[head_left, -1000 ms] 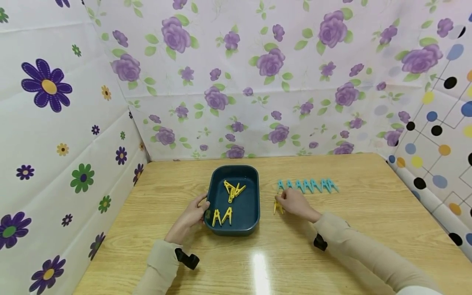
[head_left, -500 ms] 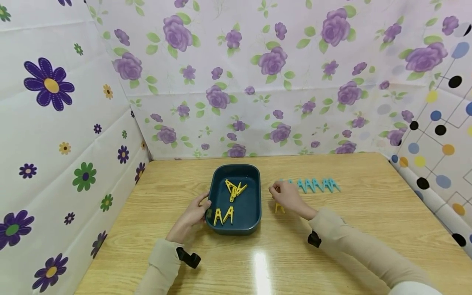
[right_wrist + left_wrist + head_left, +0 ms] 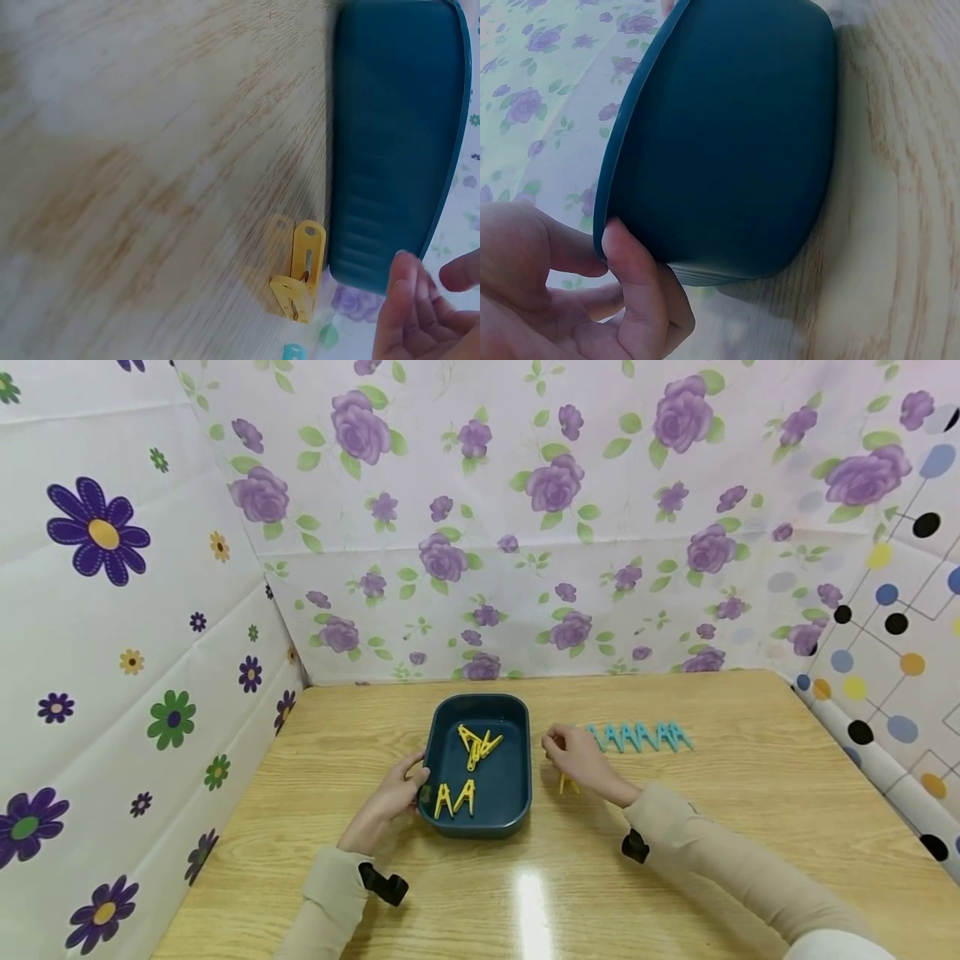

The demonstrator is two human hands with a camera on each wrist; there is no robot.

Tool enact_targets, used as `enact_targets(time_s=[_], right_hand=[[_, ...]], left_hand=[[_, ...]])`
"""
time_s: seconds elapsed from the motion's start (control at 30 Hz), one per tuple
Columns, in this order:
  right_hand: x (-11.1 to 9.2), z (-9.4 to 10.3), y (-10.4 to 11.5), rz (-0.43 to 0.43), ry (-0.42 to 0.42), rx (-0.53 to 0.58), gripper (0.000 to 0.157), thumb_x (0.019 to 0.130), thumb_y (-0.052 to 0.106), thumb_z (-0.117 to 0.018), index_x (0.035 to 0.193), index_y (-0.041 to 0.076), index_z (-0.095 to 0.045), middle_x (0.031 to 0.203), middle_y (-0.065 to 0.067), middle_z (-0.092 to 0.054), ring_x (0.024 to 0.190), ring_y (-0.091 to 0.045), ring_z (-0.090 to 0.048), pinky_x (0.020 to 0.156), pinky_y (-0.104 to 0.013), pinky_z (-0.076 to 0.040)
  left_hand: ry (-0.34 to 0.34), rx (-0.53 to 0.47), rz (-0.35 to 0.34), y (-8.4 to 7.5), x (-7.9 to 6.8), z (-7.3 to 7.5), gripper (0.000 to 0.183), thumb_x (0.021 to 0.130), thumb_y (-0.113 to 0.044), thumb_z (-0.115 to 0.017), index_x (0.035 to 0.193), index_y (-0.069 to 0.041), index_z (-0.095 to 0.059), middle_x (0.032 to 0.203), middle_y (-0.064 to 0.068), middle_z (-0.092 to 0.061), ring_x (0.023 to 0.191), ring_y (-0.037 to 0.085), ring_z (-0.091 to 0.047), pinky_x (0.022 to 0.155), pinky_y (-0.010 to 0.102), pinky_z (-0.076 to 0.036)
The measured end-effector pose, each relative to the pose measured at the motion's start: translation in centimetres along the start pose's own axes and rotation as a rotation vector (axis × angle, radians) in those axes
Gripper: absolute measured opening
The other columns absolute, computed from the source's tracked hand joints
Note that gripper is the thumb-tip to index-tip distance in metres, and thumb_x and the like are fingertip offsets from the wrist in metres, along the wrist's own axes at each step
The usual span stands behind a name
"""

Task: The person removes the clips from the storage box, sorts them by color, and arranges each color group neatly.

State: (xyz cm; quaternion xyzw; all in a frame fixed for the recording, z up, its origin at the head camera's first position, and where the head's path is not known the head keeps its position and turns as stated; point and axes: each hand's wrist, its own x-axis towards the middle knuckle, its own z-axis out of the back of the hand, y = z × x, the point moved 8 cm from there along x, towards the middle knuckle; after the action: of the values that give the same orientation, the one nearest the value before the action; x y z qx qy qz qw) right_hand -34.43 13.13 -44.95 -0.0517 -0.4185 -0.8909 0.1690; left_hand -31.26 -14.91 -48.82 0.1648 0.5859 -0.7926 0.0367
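My left hand point(image 3: 392, 791) pinches the left rim of a dark teal plastic basin point(image 3: 528, 760), thumb over the edge and fingers beneath; the left wrist view shows this grip on the rim point(image 3: 622, 150) up close. Several yellow clothespins point(image 3: 465, 795) lie inside the basin. My right hand point(image 3: 581, 757) hovers just right of the basin, thumb and fingers slightly apart with nothing seen between them in the right wrist view. Below it, one yellow clothespin point(image 3: 304, 270) stands on the table, partly covered by the hand in the head view.
A row of several light blue clothespins point(image 3: 637, 737) runs along the table point(image 3: 720, 827) to the right, its left end hidden behind my right hand. Flowered cloth point(image 3: 442, 560) walls rise at the back and sides.
My right hand has lifted off the yellow clothespin and shifted left toward the basin. It now covers the leftmost blue clothespins. My left hand keeps its grip on the rim.
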Motion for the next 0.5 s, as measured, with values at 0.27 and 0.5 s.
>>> enact_targets(time_s=[0.27,0.5], right_hand=[[0.7,-0.6,1.0,0.01,0.02,0.04,0.022,0.101,0.017,-0.049,0.101,0.002,-0.064,0.083,-0.018,-0.067,0.069,-0.032,-0.066,0.056,-0.025,-0.051],[1.5,-0.7,2.4,0.078,-0.028,-0.023,0.016,0.1,0.02,-0.052,0.099,0.01,-0.066,0.078,-0.006,-0.065,0.062,-0.012,-0.056,0.055,-0.025,-0.046]], left_hand=[[-0.003,-0.006,0.013,0.1,0.2,0.0,0.049,0.105,-0.017,-0.039,0.153,-0.013,-0.028,0.091,0.014,-0.062,0.054,0.011,-0.049,0.056,0.029,-0.044],[-0.006,-0.008,0.017,0.2,0.2,0.0,0.049,0.106,-0.018,-0.038,0.153,-0.014,-0.027,0.099,0.017,-0.063,0.054,0.011,-0.048,0.056,0.029,-0.044]])
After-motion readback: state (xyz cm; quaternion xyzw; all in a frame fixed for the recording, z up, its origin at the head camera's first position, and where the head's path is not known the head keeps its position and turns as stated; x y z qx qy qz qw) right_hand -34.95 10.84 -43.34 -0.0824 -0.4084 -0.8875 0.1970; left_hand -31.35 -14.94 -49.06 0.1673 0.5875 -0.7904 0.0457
